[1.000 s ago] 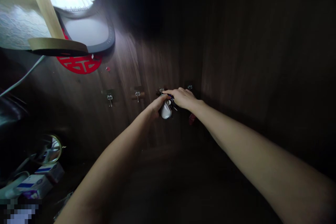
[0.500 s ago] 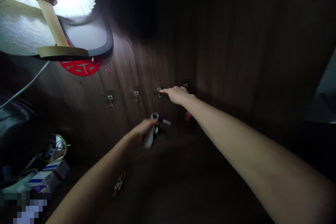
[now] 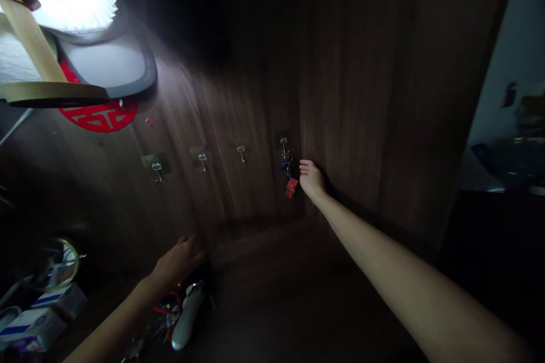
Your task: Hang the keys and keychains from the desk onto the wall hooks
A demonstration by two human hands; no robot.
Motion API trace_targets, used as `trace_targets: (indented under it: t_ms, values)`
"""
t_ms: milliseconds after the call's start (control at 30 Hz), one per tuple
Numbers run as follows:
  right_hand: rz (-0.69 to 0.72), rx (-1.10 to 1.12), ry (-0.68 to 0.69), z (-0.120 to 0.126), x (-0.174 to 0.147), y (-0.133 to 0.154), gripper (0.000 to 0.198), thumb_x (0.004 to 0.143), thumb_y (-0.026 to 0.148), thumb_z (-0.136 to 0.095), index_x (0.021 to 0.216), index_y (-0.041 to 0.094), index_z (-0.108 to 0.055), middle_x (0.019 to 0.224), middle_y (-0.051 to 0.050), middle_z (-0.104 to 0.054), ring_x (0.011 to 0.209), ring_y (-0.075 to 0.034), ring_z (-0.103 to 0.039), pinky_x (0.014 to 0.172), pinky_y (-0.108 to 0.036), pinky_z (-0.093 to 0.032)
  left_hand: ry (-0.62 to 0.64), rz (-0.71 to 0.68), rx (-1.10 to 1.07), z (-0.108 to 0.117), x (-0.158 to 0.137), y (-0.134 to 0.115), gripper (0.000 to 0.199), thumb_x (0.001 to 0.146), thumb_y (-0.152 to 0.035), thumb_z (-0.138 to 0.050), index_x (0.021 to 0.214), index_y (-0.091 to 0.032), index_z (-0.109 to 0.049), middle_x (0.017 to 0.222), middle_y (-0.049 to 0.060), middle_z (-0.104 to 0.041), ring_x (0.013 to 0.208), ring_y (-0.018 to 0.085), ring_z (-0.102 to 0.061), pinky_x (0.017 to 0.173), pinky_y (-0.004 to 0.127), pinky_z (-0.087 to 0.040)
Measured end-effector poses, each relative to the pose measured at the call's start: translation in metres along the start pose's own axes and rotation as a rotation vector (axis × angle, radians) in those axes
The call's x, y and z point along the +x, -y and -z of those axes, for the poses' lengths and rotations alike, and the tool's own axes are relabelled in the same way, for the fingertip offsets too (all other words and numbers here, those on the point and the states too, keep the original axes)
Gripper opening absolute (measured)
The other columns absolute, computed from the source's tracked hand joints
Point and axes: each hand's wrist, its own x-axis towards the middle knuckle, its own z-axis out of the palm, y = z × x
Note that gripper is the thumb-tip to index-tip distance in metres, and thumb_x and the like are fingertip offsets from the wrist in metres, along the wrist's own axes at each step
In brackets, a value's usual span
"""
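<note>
A bunch of keys (image 3: 286, 163) with blue parts and a red tag (image 3: 292, 187) hangs from the rightmost metal hook (image 3: 284, 141) on the dark wooden panel. Just right of it is my right hand (image 3: 312, 180), its fingers loosely extended and nothing visible in them. My left hand (image 3: 181, 258) is low on the left, blurred, with curled fingers. Under it, a smooth grey-white elongated piece (image 3: 188, 317) appears to hang from another bunch of keys in its grip; the join is dark. Red and yellow small items (image 3: 169, 305) lie behind my left wrist.
Three more hooks stand left of the keys: one nearest (image 3: 241, 150), one mid (image 3: 202, 159), one far left (image 3: 157, 167). A lit pleated lamp (image 3: 76, 0) and red paper cut-out (image 3: 100, 116) are upper left. Boxes (image 3: 36, 326) and a round mirror (image 3: 63, 264) sit lower left.
My left hand has lowered to the left with the grey-white piece. My right hand has moved down beside the rightmost hook's keys, which now show. The view has shifted right.
</note>
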Motion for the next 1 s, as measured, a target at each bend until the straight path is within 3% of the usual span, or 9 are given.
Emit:
trace_targets:
  t_ms: [100,200,267,367,467,567,700,867,1000]
  values:
    - [-0.071,0.051,0.059,-0.015,0.008,-0.002,0.048,0.059,0.002,-0.041,0.103,0.018,-0.052,0.082,-0.002,-0.064,0.074,-0.013,-0.061,0.067,-0.026,-0.05,0.006,-0.182,-0.228,0.011,0.024,-0.055,0.046,0.071,-0.036,-0.058,0.113,-0.019,-0.056,0.12,0.01,-0.059,0.111,0.025,-0.055,0.092,0.031,-0.042]
    - [-0.12,0.084,0.128,-0.024,0.014,0.003,0.043,0.063,0.004,-0.043,0.102,0.017,-0.051,0.072,0.0,-0.062,0.065,-0.012,-0.06,0.057,-0.021,-0.048,0.012,-0.315,-0.557,0.014,0.058,-0.127,0.054,0.07,-0.033,-0.062,0.121,-0.016,-0.051,0.119,0.011,-0.06,0.111,0.024,-0.055,0.091,0.031,-0.043]
    - [-0.129,0.093,0.171,-0.025,0.015,0.01,0.038,0.065,0.005,-0.044,0.099,0.017,-0.053,0.068,0.002,-0.061,0.062,-0.011,-0.059,0.055,-0.02,-0.047,-0.073,-0.373,-0.75,0.013,0.081,-0.175,0.057,0.07,-0.031,-0.064,0.122,-0.015,-0.049,0.124,0.012,-0.057,0.114,0.023,-0.052,0.094,0.03,-0.041]
    - [-0.132,0.084,0.251,-0.023,0.012,0.019,0.033,0.071,0.009,-0.041,0.099,0.021,-0.056,0.061,0.004,-0.059,0.053,-0.011,-0.056,0.052,-0.021,-0.046,-0.118,-0.316,-1.005,0.008,0.109,-0.235,0.056,0.068,-0.029,-0.068,0.118,-0.012,-0.051,0.119,0.014,-0.06,0.11,0.022,-0.054,0.091,0.028,-0.041]
    - [-0.079,-0.006,0.297,-0.016,0.006,0.025,0.029,0.079,0.016,-0.037,0.098,0.02,-0.059,0.061,0.002,-0.059,0.053,-0.013,-0.056,0.054,-0.024,-0.046,-0.077,-0.246,-1.118,0.0,0.123,-0.275,0.046,0.065,-0.032,-0.071,0.104,-0.011,-0.058,0.101,0.012,-0.067,0.097,0.023,-0.06,0.083,0.028,-0.044]
    - [0.081,-0.22,0.249,-0.001,0.0,0.028,0.026,0.076,0.012,-0.042,0.09,0.018,-0.063,0.073,-0.004,-0.063,0.07,-0.016,-0.059,0.066,-0.026,-0.046,-0.062,-0.198,-1.188,-0.009,0.126,-0.293,0.037,0.069,-0.038,-0.066,0.095,-0.013,-0.06,0.087,0.008,-0.068,0.086,0.02,-0.062,0.075,0.026,-0.045]
    - [0.252,-0.366,0.15,0.02,0.004,0.036,0.035,0.07,0.003,-0.039,0.085,0.02,-0.066,0.087,-0.005,-0.062,0.083,-0.017,-0.058,0.076,-0.027,-0.045,-0.008,-0.166,-1.287,-0.015,0.125,-0.297,0.027,0.076,-0.039,-0.057,0.086,-0.014,-0.061,0.072,0.003,-0.064,0.066,0.013,-0.059,0.063,0.023,-0.046]
    - [0.324,-0.43,0.197,0.019,0.025,0.055,0.055,0.072,0.002,-0.039,0.119,0.025,-0.056,0.097,-0.004,-0.06,0.09,-0.017,-0.056,0.079,-0.028,-0.045,0.026,-0.153,-1.322,-0.018,0.125,-0.292,0.014,0.073,-0.025,-0.061,0.081,-0.014,-0.063,0.062,-0.001,-0.06,0.056,0.009,-0.054,0.059,0.02,-0.044]
    - [0.388,-0.641,0.277,0.016,0.034,0.065,0.054,0.081,0.008,-0.039,0.129,0.03,-0.046,0.109,-0.006,-0.056,0.101,-0.019,-0.052,0.085,-0.029,-0.041,0.052,-0.143,-1.318,-0.018,0.128,-0.291,0.015,0.073,-0.026,-0.061,0.078,-0.013,-0.063,0.055,-0.003,-0.056,0.049,0.009,-0.05,0.053,0.02,-0.042]
